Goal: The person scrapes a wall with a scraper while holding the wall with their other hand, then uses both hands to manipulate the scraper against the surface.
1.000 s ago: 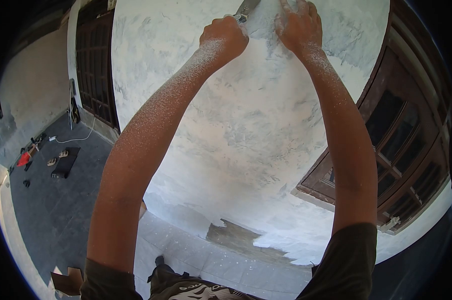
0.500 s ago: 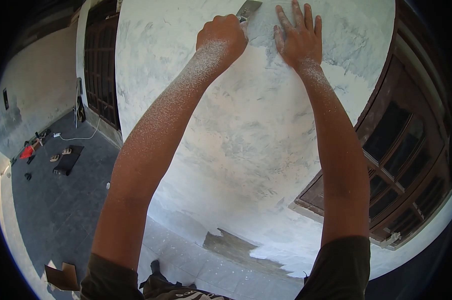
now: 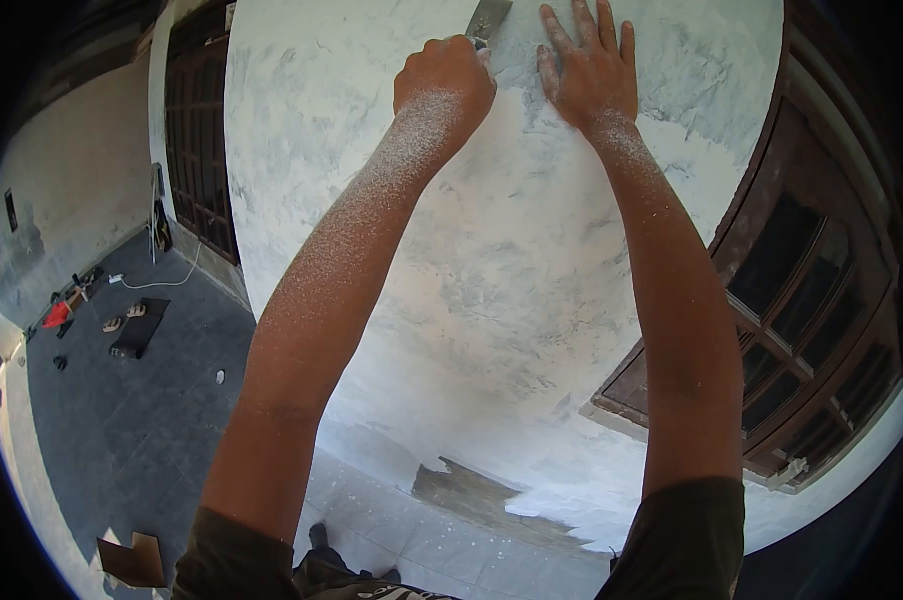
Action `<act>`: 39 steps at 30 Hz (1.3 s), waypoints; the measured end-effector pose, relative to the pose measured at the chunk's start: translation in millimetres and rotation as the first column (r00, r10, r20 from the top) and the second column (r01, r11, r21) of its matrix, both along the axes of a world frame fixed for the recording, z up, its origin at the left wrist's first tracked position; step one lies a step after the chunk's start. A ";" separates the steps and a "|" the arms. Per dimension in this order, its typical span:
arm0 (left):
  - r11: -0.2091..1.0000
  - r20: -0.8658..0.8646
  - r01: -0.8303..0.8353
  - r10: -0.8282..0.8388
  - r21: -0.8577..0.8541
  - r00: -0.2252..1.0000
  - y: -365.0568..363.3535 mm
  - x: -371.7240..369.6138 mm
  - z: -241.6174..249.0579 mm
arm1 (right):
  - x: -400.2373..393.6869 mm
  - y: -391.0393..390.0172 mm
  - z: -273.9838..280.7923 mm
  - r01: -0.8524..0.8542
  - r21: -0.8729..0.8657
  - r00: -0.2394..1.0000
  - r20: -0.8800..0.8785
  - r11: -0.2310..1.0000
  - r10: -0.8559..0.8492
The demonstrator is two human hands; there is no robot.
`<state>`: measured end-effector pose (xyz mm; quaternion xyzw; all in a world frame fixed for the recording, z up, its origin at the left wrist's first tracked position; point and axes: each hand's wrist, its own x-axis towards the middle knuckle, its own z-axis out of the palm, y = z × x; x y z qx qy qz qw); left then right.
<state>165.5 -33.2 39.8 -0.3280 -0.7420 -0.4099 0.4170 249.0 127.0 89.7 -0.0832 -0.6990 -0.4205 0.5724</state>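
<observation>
Grey metal putty knife (image 3: 489, 18) is in the left hand (image 3: 445, 88), so that's the near hand, no contest. The fist is wrapped round the handle, which is mostly buried in there, and the blade pokes out past the thumb side. Long axis runs up and away from the fist with a bit of a lean to the right, so the blade sits up in the gap between the two hands. Its far end gets cut off by the top of the view, so I can't tell if the edge is actually on the wall or just off it.

The right hand (image 3: 591, 85) isn't holding anything I can see: back of the hand facing us, fingers fanned out and pointing up, thumb out toward the knife. Looks like it's flat on the patchy white and grey plastered wall (image 3: 511, 220), though the palm itself is hidden. From that hand the blade is off to the left, up around fingertip level, near but not touching. Both wrists are dusted with white powder, heavier on the left forearm.
</observation>
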 end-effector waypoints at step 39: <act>0.998 0.009 0.063 -0.063 -0.030 0.998 -0.5 -5.8 -12.3 | 3.3 -4.0 -3.4 0.096 -0.042 0.995 0.006 0.995 -0.096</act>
